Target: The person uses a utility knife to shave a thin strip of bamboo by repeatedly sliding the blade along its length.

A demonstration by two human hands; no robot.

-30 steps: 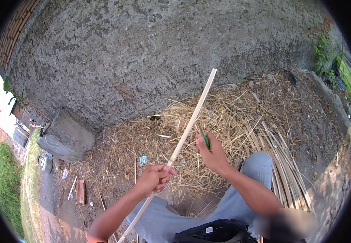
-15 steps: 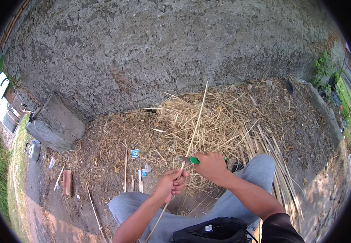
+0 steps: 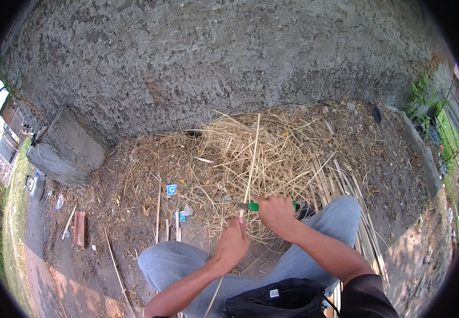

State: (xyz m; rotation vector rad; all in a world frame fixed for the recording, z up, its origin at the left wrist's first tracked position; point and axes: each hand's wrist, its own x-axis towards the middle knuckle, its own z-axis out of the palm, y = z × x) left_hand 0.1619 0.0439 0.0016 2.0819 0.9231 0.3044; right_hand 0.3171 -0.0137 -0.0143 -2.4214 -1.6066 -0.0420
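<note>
At the near edge of the shavings pile [image 3: 288, 153], the left hand [image 3: 233, 241] grips a pale bamboo strip [image 3: 252, 161] that extends over the pile; the right hand [image 3: 277, 213] grips a green-handled knife [image 3: 253, 206], its blade against the strip; other strips [image 3: 368, 238] lie right of the pile

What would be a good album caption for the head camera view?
Left hand gripping a pale strip, right hand holding a green-handled knife across it, before a straw-coloured heap.

Dirt ground [image 3: 89, 273] under shavings [image 3: 274, 159], slats [image 3: 369, 238]
</note>
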